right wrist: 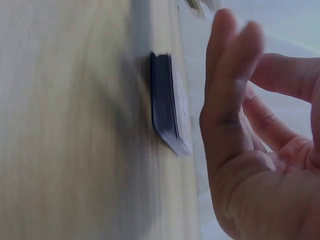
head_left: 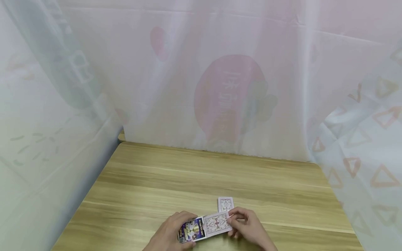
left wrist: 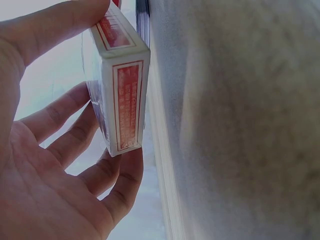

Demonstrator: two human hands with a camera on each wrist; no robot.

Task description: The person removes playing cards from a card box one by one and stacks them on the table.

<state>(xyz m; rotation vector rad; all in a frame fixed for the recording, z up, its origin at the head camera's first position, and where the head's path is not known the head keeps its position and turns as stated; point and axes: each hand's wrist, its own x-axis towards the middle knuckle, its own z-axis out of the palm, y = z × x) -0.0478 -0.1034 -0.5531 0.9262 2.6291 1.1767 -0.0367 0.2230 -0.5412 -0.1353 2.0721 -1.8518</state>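
Observation:
My left hand [head_left: 174, 228] grips a playing-card box [head_left: 192, 230] with a dark purple and gold picture on top. In the left wrist view, the thumb and fingers hold this box [left wrist: 125, 100] by its edges, its red-panelled end facing the camera. Playing cards [head_left: 217, 223] with a patterned back stick out of its right end. At their right edge, my right hand [head_left: 246, 225] pinches with thumb and index finger. The right wrist view hides what lies between its fingertips [right wrist: 247, 42]. Just beyond, a stack of cards [head_left: 225, 203] lies on the table.
The wood-grain table [head_left: 188, 174] has rounded far corners. Pale printed sheeting [head_left: 176, 87] hangs along its far side and on both sides. In the right wrist view, the card stack [right wrist: 165, 95] shows dark side edges.

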